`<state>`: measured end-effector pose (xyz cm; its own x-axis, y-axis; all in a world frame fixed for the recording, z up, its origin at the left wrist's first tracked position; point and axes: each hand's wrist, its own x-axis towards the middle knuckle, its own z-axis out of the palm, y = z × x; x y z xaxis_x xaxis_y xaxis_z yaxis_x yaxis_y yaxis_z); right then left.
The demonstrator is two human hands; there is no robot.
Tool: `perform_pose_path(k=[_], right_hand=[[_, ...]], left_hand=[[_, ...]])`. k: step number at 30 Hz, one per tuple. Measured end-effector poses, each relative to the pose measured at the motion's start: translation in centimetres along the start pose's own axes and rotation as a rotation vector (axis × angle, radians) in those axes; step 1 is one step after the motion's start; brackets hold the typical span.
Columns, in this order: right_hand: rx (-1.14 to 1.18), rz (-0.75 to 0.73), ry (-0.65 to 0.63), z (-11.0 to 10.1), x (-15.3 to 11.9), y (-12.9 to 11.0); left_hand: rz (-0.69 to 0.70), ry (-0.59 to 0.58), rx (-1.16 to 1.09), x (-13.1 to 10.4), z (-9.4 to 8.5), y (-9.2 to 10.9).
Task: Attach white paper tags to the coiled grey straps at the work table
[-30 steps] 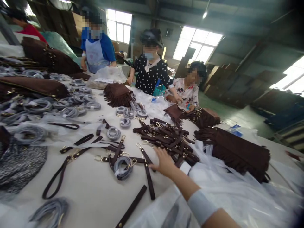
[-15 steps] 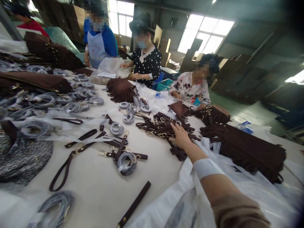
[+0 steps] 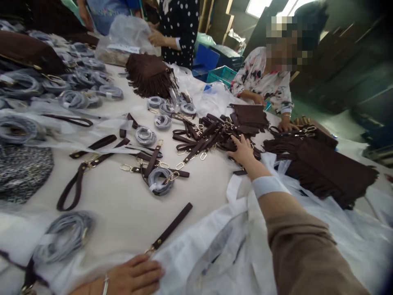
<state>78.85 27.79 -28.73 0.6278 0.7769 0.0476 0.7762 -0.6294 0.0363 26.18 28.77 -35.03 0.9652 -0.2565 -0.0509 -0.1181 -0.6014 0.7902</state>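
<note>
Straps (image 3: 202, 139) and fringed bags (image 3: 325, 168) crowd a white table (image 3: 123, 209).

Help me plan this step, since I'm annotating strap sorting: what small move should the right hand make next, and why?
Probably close the right hand on one strap from the pile of brown straps: its spread fingers rest on the pile's edge, gripping nothing, while the left hand lies flat on the plastic bag.

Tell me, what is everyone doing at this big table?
The person wearing the camera stretches the right hand out onto a heap of dark brown straps with gold clips, while the left hand lies flat on clear plastic bags at the table's near edge. Across the white table, a co-worker in a flowered shirt leans over brown fringed bags. Coiled grey cords lie scattered about.
</note>
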Motion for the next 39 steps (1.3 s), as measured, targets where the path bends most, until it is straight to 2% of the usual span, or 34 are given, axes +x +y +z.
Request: perform_pose_path(k=[1,3,4,5,7,8,10,12,14,18,21,23,24,26,28,31,33,35,37,39], right_hand=[[0.039,-0.07,0.031,-0.2,-1.8,-0.2],[0.132,-0.325,0.014,-0.2,-6.8,-1.3],[0.173,-0.474,-0.055,0.0,-9.6,-2.1],[0.202,-0.599,-0.182,0.2,-12.3,-2.9],[0.219,-0.675,-0.431,0.6,-16.8,-4.5],[0.217,-0.65,-0.514,0.8,-18.3,-5.1],[0.206,-0.541,-0.585,0.6,-20.4,-5.5],[0.198,-0.434,-0.589,-0.2,-21.9,-5.0],[0.202,-0.314,-0.583,-1.5,-24.1,-4.2],[0.227,-0.096,-0.587,-3.5,-31.4,-3.5],[0.183,0.069,-0.572,-3.5,-36.1,-4.1],[0.132,0.147,-0.525,-3.1,-37.3,-4.9],[0.11,0.161,-0.489,-3.0,-37.2,-5.5],[0.08,0.11,-0.415,-2.7,-36.3,-6.9],[0.066,-0.018,-0.371,-2.5,-35.2,-8.6],[0.061,-0.193,-0.377,-2.0,-34.3,-9.9],[0.061,-0.215,-0.429,-1.4,-33.9,-9.1],[0.108,-0.12,-0.445,-1.3,-33.2,-7.1],[0.229,0.01,-0.375,-2.0,-32.3,-5.0],[0.347,0.067,-0.276,-3.4,-31.5,-4.3]], left_hand=[[-0.024,0.03,0.042,-0.1,0.7,0.0],[-0.06,0.092,0.106,-0.3,2.4,-0.1],[-0.067,0.112,0.123,-0.4,3.0,-0.1],[-0.066,0.123,0.13,-0.4,3.4,-0.2],[-0.044,0.132,0.12,-0.3,3.5,-0.1],[-0.037,0.137,0.111,-0.2,3.2,0.0],[-0.019,0.106,0.097,0.1,2.3,0.3],[-0.005,0.054,0.108,0.2,1.5,0.6],[0.007,0.049,0.137,0.2,1.2,0.9],[0.079,0.203,0.13,-0.2,1.5,1.4],[0.088,0.42,0.096,0.5,1.2,1.6],[-0.061,0.577,0.108,2.0,0.4,1.9],[-0.197,0.618,0.114,3.1,-0.1,2.1],[-0.498,0.611,0.105,5.4,-1.1,2.8],[-0.71,0.558,0.07,7.6,-1.7,3.6],[-0.807,0.581,0.01,9.2,-2.0,4.1],[-0.848,0.642,-0.073,8.8,-2.3,3.7],[-0.861,0.744,-0.176,7.4,-2.7,3.3],[-0.846,0.858,-0.256,5.5,-3.2,3.6],[-0.772,0.995,-0.368,4.2,-3.7,4.6]])
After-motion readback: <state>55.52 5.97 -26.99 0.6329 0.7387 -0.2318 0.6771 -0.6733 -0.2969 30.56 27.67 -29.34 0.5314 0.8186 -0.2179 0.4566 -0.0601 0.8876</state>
